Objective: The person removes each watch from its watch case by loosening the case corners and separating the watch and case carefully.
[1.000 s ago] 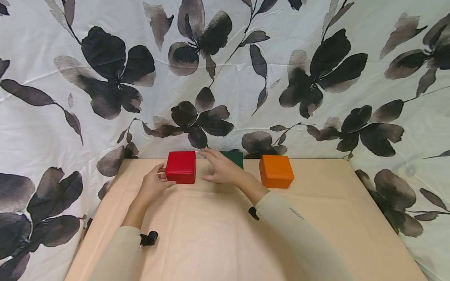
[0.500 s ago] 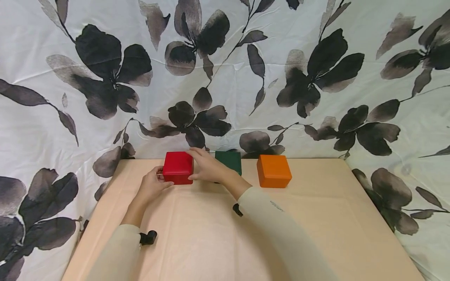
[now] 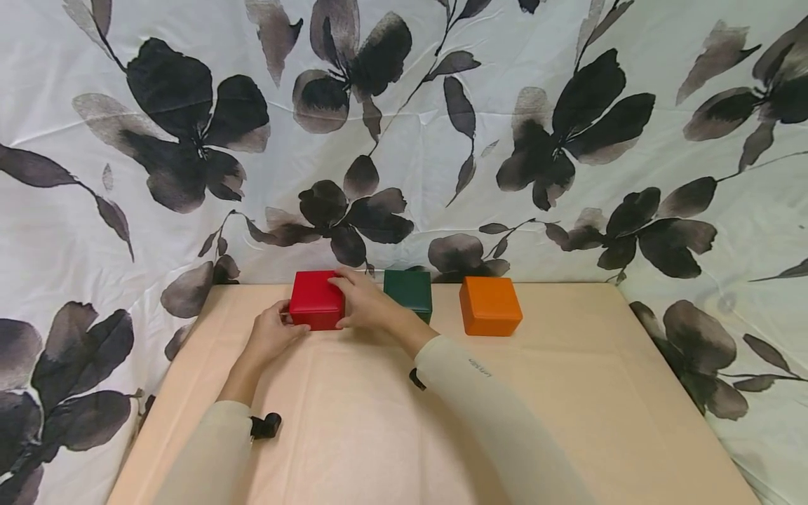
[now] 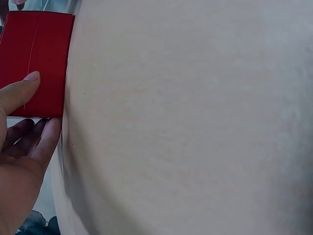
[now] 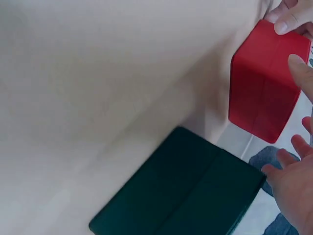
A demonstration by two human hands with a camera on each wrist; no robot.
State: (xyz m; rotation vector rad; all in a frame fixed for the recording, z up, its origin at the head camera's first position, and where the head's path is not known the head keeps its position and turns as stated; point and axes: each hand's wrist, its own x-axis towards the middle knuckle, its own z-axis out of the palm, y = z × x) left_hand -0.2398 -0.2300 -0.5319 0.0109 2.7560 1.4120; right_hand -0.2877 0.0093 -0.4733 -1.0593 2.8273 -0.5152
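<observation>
Your red box (image 3: 313, 300) sits at the far edge of the table (image 3: 568, 393), toward its far left corner. Your left hand (image 3: 271, 337) pinches its near left corner; your right hand (image 3: 369, 305) spreads loosely by its right side, contact hard to judge. It looks light, stiff and slightly slick, so grip opposite walls. The green box (image 3: 407, 287) and orange box (image 3: 491, 305) look similarly smooth and squarish.

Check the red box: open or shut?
Shut: in the left wrist view the red box shows only a thin closed seam, with no gap.
</observation>
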